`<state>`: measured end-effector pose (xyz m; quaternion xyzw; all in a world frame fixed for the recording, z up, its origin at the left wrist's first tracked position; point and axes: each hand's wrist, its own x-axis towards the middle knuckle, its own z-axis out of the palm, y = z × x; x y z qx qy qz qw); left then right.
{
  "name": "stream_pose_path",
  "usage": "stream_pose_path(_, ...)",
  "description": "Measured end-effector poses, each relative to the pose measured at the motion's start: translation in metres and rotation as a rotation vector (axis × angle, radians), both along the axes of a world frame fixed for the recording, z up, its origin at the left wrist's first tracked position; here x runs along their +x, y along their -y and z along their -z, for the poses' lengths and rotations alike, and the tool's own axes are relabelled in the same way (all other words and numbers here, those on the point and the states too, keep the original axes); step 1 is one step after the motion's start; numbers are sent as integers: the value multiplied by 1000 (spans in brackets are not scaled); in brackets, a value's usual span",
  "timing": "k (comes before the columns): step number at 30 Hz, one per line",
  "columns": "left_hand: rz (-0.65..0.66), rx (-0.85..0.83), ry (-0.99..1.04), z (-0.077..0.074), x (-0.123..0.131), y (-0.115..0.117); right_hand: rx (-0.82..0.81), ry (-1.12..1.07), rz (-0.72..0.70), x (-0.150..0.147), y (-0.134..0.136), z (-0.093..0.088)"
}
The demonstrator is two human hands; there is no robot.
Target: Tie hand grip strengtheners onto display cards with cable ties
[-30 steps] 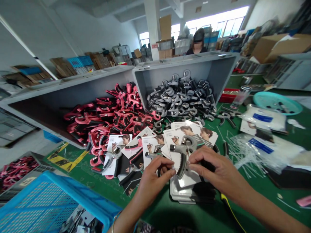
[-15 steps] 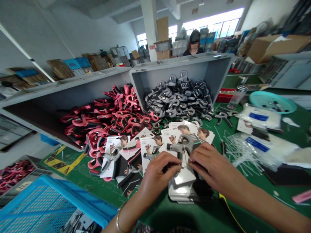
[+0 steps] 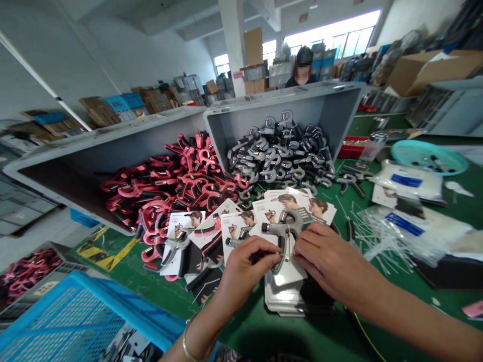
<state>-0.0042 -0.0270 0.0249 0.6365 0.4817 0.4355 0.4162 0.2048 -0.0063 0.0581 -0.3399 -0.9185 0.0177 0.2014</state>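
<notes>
A grey hand grip strengthener [image 3: 289, 221], its spring end away from me, lies on a printed backing card [image 3: 290, 276] on top of a stack of cards [image 3: 283, 304]. My left hand [image 3: 251, 261] pinches the lower end of its left handle between thumb and forefinger. My right hand [image 3: 326, 254] is closed at the right handle, with its fingertips partly hidden. A thin white strip, apparently a cable tie, shows between the handles. Several cards with grey or pink hand grips on them, such as the card [image 3: 231, 221], lie fanned out on the left.
A grey bin [image 3: 211, 111] on its side spills grey hand grips [image 3: 279, 156]. Another bin [image 3: 109, 131] spills pink ones [image 3: 177, 176]. White cable ties [image 3: 377, 241], plastic bags [image 3: 418, 181] and a turquoise tray [image 3: 407, 148] lie right. A blue basket [image 3: 94, 291] stands front left. A co-worker [image 3: 303, 68] is behind the bins.
The whole view has shifted slightly, so things sit a little farther right. Both hands stay at the same hand grip, with only small finger movement.
</notes>
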Motion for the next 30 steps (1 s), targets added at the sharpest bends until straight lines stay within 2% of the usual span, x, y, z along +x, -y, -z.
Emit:
stream_pose_path(8, 46, 108, -84, -3, -2, -2, -1, 4, -15, -11, -1, -4)
stream_pose_path(12, 87, -77, 59, -6, -6, -3, -78, -55, -9, -11, -3, -2)
stream_pose_path(14, 96, -75, 48, -9, -8, -2, -127, -97, -2, -9, -3, -1)
stream_pose_path(19, 148, 304, -415, -26, -7, 2, -200, -179, 15, -13, -2, -2)
stream_pose_path(21, 132, 392, -573, -31, -8, 5, -197, -183, -13, -15, -2, -3)
stream_pose_path(23, 82, 447, -635, -33, -9, 9, -194, -193, -34, -14, -4, -2)
stream_pose_path(27, -72, 434, -487, -19, -7, 20, -259, -322, -21, -9, -7, 1)
stream_pose_path(30, -85, 365, -423, 1, 3, 24, -323, -478, -18, -11, -8, 3)
